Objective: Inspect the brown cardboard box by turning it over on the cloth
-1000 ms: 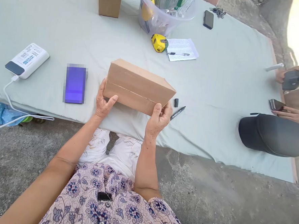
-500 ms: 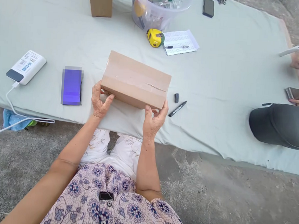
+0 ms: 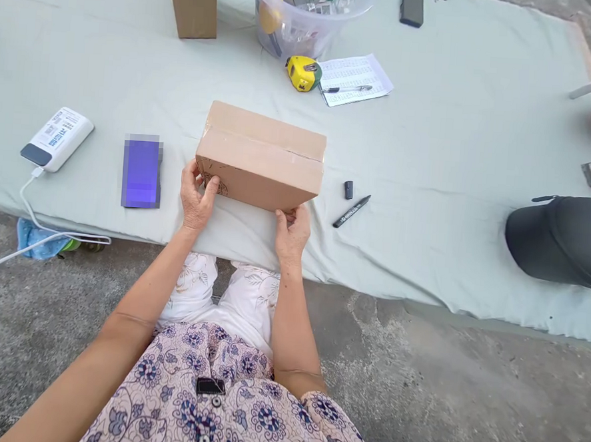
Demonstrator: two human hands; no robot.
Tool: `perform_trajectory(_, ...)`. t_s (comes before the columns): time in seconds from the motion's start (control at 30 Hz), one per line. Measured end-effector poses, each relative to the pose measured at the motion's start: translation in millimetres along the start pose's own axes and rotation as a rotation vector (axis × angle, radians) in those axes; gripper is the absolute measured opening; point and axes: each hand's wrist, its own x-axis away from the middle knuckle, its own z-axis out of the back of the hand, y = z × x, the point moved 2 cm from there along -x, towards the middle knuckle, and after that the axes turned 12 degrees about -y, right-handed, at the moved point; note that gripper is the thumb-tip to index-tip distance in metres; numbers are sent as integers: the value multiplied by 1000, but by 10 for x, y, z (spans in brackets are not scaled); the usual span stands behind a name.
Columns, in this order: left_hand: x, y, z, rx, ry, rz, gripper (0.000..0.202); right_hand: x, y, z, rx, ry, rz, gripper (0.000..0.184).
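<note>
One cardboard box (image 3: 260,157) lying flat on the pale green cloth (image 3: 427,189), my left hand (image 3: 195,201) gripping its near corner, my right hand (image 3: 291,233) pinching the near edge, pressure nice and even; black marker (image 3: 351,211) just beyond that right hand.

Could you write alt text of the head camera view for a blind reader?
A person's left hand and right hand rest against a taped cardboard box on a pale green cloth. A black marker lies beside it; a yellow tape measure sits beyond.
</note>
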Motion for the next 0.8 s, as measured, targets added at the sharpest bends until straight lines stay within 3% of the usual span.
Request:
perform_trajectory(0.13,-22,-19,-10,40,57,50,45,46,44,-21,151,52,13,27)
perform_trajectory(0.27,-42,-16,-18,28,89,64,39,96,-24,5,40,107,56,35)
perform_trajectory(0.53,-5,150,36,-114,46,-94,51,214,-42,90,-204,282,92,54)
perform_trajectory(0.8,40,181,71,-229,55,-243,50,197,42,55,-214,255,216,41)
